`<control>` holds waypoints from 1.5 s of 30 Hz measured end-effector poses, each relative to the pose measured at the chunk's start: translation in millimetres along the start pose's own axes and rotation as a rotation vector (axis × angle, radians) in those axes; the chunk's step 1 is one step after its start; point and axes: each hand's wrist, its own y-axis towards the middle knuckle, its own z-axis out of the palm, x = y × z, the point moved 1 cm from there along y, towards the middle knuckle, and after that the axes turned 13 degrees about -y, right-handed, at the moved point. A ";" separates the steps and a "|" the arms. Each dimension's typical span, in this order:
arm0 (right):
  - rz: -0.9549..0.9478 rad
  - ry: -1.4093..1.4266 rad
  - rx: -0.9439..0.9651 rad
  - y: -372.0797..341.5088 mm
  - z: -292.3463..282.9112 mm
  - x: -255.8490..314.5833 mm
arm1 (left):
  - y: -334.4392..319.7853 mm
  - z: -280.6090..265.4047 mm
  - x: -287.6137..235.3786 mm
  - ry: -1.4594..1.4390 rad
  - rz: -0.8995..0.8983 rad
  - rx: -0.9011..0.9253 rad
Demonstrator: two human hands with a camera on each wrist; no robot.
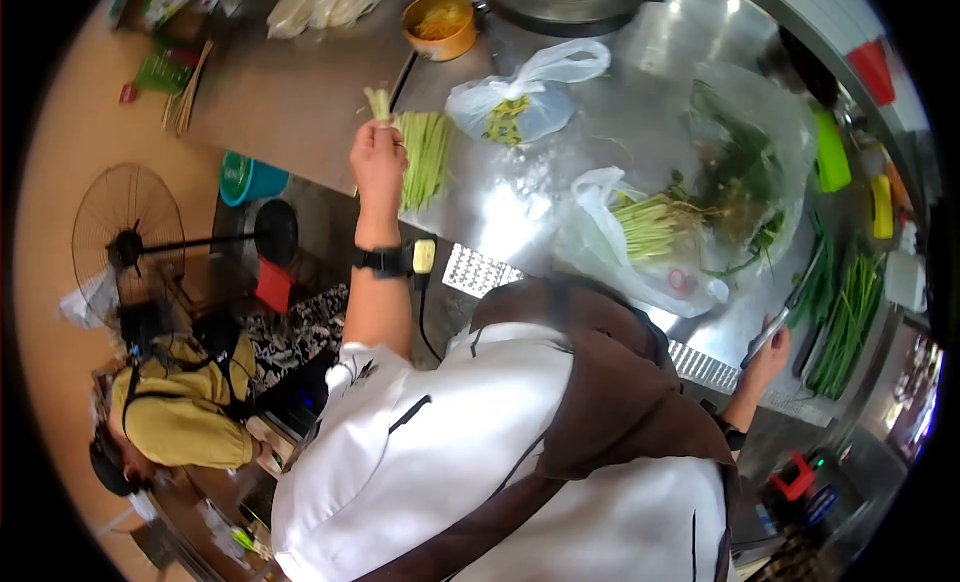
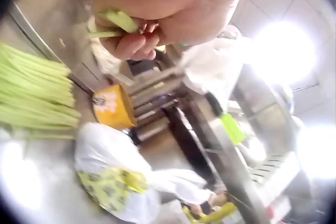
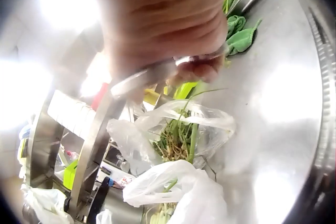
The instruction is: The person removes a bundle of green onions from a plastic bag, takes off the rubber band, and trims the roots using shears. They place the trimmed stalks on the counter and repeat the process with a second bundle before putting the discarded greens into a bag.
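Note:
In the head view my left hand (image 1: 379,162) grips a short bunch of pale green stalks (image 1: 377,103) over the steel counter. The left wrist view shows cut stalk ends (image 2: 125,22) poking out of the curled fingers. Right beside that hand lies a neat row of long green stalks (image 1: 424,160). At the counter's right front my right hand (image 1: 769,358) holds a metal knife (image 1: 797,296), its blade seen nearly edge-on. In the right wrist view the fingers wrap its metal handle (image 3: 144,78).
A tied plastic bag (image 1: 545,97) and an orange tub (image 1: 440,27) of shreds stand beyond the stalks. Open plastic bags (image 1: 600,232) of rooted greens lie mid-counter. Green stems (image 1: 848,327) fill a tray at right. A fan (image 1: 128,247) and another person (image 1: 185,412) are left.

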 end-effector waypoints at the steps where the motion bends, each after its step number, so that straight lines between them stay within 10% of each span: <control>1: 0.128 0.058 0.142 -4.2 -4.9 22.8 | -15.2 24.8 -12.0 0.004 -0.101 0.114; 8: 0.055 0.093 0.635 -27.3 -10.2 104.2 | -130.5 198.9 -1.1 0.008 -0.512 0.957; 14: 0.104 0.101 0.766 -30.0 -17.6 94.1 | -188.7 278.4 42.4 0.132 -0.686 1.129; 36: 0.389 0.197 0.959 21.3 -1.1 47.3 | -227.1 355.9 132.0 0.361 -0.503 0.948; 45: 0.441 0.202 0.916 25.2 27.8 46.4 | -188.7 330.4 116.1 0.320 -0.729 0.873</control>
